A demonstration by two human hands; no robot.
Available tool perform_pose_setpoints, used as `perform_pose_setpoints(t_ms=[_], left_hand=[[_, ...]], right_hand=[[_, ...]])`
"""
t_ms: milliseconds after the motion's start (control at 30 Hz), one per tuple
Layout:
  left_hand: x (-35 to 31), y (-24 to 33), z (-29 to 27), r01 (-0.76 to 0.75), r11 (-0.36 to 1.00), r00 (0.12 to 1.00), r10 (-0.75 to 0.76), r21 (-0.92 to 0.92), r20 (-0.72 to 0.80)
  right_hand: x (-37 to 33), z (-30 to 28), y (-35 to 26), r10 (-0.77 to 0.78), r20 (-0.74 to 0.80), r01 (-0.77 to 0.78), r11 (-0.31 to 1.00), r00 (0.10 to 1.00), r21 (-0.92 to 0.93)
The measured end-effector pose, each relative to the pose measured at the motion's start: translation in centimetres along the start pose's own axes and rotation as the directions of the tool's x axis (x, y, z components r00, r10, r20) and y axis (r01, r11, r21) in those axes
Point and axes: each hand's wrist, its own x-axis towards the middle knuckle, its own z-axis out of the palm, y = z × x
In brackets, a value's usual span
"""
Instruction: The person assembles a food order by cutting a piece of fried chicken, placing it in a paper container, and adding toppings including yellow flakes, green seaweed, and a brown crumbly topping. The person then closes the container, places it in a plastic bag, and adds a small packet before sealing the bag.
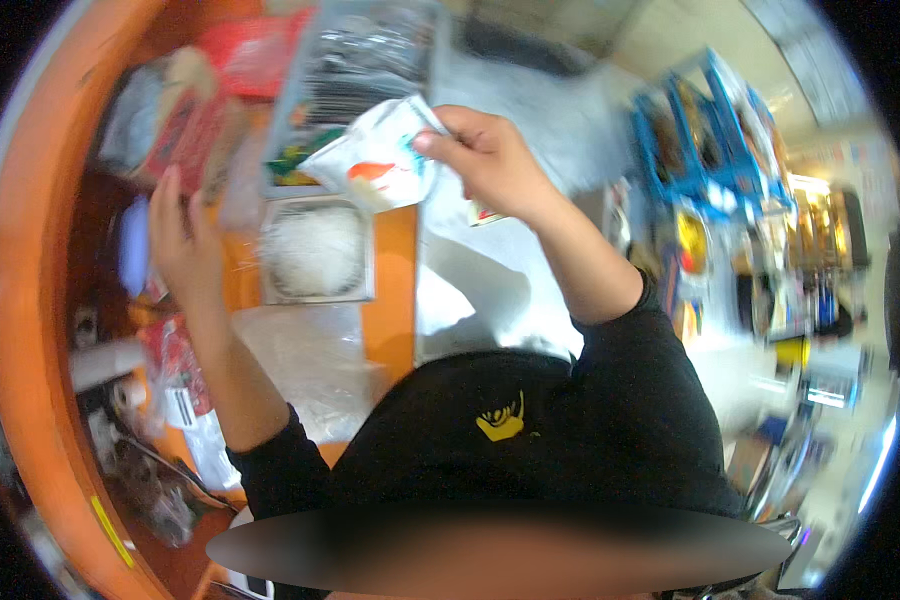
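Note:
My right hand (485,160) pinches a white packet (385,160) with orange and teal print by its right edge, thumb on top. The packet is held up in front of a grey bin (275,150) of dark, shiny wrapped items. At the left, my left hand (185,245) is empty, its fingers stretched out and slightly blurred. It is nearest to a red and brown package (185,140). Between my hands a square container (368,290) holds a mass of fine white pieces, too blurred to name. A small pale item (485,213) shows below my right wrist.
An orange counter (390,270) lies under the container, with a clear plastic bag (310,350) nearer me. Red plastic (255,55) sits at the back left. To the right are a pale floor (470,290) and blue crates (705,130). An orange raised edge (20,300) bounds the left.

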Motion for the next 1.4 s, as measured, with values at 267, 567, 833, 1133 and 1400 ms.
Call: perform_pose_setpoints(t_ms=[267, 567, 833, 1133, 1400], left_hand=[[-1.1, 18.9, 4.0, -0.124, 0.875, 0.99, 0.139, -0.468, -0.003], [-7.5, 36.7, 7.4, 0.104, 0.494, 0.834, 0.43, -0.863, 0.346], [-15.5, 53.1, 10.4, 0.511, 0.478, 0.391, 0.611, -0.715, 0.688], [-30.8, 69.5, 20.2, 0.381, 0.741, 0.401, 0.405, -0.552, 0.821], [-35.0, 70.6, 24.2, -0.406, 0.759, 0.522, 0.649, -0.509, 0.553]], right_hand=[[-17.2, -11.7, 6.5, 0.218, -0.482, -0.442, 0.793, 0.848, -0.42], [-37.4, -27.5, 6.2, 0.407, -0.658, -0.241, 0.912, 0.634, 0.332], [-48.4, -39.8, 16.2, 0.475, -0.606, -0.393, 0.878, 0.638, 0.274], [-50.9, -39.4, 25.1, 0.552, -0.399, -0.374, 0.816, 0.732, 0.441], [-53.4, -37.3, 29.8, 0.084, -0.661, -0.405, 0.846, 0.745, -0.348]])
